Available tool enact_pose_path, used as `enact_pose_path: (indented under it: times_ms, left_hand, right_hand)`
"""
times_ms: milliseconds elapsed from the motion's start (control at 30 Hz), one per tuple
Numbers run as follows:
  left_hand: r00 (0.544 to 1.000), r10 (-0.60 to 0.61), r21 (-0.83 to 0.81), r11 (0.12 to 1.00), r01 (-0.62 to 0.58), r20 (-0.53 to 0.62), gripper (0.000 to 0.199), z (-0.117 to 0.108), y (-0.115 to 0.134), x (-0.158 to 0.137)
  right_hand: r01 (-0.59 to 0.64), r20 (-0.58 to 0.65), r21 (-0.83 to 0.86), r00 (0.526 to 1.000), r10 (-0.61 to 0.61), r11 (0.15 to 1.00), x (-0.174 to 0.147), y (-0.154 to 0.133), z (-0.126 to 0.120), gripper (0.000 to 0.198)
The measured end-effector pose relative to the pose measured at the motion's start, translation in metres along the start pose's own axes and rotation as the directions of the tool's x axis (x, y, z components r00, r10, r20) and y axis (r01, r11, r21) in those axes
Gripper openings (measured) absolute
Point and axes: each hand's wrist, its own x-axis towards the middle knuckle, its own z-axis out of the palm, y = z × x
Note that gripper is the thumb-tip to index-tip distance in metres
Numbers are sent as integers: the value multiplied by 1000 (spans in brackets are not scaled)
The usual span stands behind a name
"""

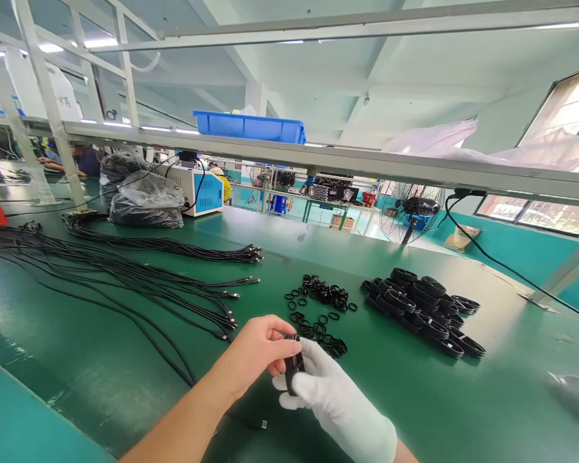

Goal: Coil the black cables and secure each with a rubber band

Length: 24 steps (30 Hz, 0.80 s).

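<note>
My bare left hand (pixel 258 350) and my white-gloved right hand (pixel 325 389) meet over the green table (pixel 101 379), both gripping a small black coiled cable (pixel 293 366) held upright between them. Just beyond my hands lie several small black rubber rings (pixel 321 308) scattered on the mat. To the right of the rings sits a heap of finished black cable coils (pixel 422 308). On the left, long black cables (pixel 125 280) lie stretched out, their connector ends pointing toward my hands.
A black plastic bag (pixel 142 199) and a blue-and-white machine (pixel 200 188) stand at the back left. A blue bin (pixel 248 127) rests on the overhead shelf. A fan (pixel 411 212) stands beyond the table. A person sits far left (pixel 77 161).
</note>
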Motion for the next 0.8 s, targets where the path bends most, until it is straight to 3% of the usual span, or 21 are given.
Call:
enact_pose_path:
  times_ms: [200,400,800]
  left_hand:
    - [996,2,-6,1000,-2,-95,26,4,-5,-11]
    - [999,-24,-113,993,28,37,21,8,-15,-20]
    - [990,-31,-348,934,77,138,17,-4,-37,-13]
  right_hand:
    - [-8,-35,-9,999,8,1000,-1,2,-1,53]
    - [27,-50,-134,998,-34,991,-1,3,0,54]
    - [-19,-262,-439,959,-108,898,-4,3,8,56]
